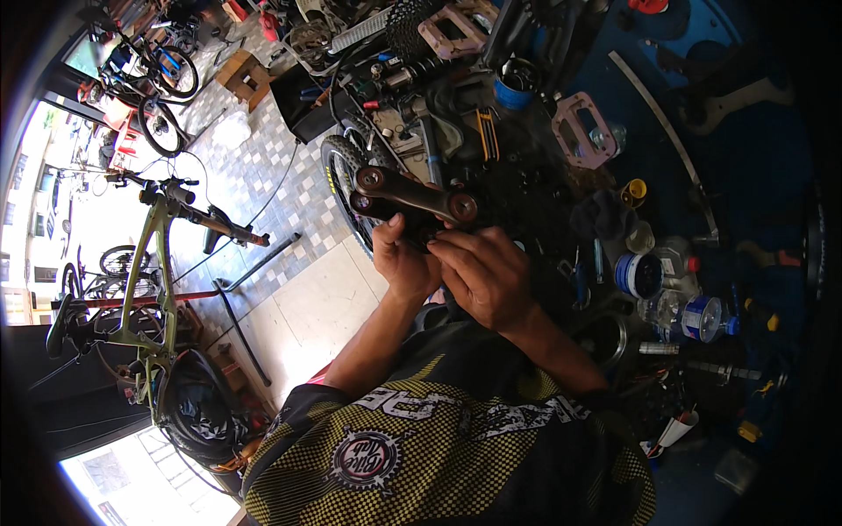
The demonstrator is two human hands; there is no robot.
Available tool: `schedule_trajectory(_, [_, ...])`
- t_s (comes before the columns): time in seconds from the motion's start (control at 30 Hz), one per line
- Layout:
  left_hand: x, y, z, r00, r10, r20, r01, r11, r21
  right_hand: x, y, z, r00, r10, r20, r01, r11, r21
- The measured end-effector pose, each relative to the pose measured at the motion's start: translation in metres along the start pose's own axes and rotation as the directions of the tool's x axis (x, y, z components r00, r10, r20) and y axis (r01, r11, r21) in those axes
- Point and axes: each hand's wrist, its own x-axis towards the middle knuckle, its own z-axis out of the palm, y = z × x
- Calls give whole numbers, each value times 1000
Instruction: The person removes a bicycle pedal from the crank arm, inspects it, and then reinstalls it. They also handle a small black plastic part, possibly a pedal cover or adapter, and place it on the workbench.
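Observation:
A dark bronze bicycle suspension link (412, 191), with round eyelets at its ends, is held up in front of my chest. My left hand (405, 261) is closed on its lower left side, thumb pointing up against it. The fingers of my right hand (484, 273) are bent and pressed together at its underside, close to my left fingertips. Whether a small part lies between the fingertips is hidden by the hands.
A cluttered workbench holds pink pedals (582, 130), a blue tub (516, 88), yellow-handled tools (488, 134) and plastic bottles (702, 317). At left stands a green bike frame (145, 272) on a stand. A tyre (338, 180) sits just beyond my hands, and a cardboard box (244, 79) rests on the tiles.

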Motion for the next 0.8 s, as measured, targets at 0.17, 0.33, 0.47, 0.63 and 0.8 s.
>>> schedule_trajectory(0.17, [3, 0, 1, 1000, 25, 17, -25, 1000, 7, 2, -2, 0, 1000, -15, -1, 15, 999, -32])
schedule_trajectory(0.33, [2, 3, -1, 1000, 8, -18, -8, 1000, -18, 3, -3, -2, 1000, -4, 28, 5, 999, -39])
schedule_trajectory(0.47, [0, 2, 3, 998, -6, -65, 8, 1000, 24, 4, -3, -2, 1000, -13, 28, 14, 1000, -20])
schedule_trajectory(0.63, [-1, 4, 10, 993, -15, -119, 22, 998, 55, 2, 3, -8, 998, 67, -13, -65, 988, 138])
schedule_trajectory(0.8, [5, 16, 9, 997, 28, -68, -23, 997, 71, 0, 38, -48, 904, 403, -143, -380, 911, 163])
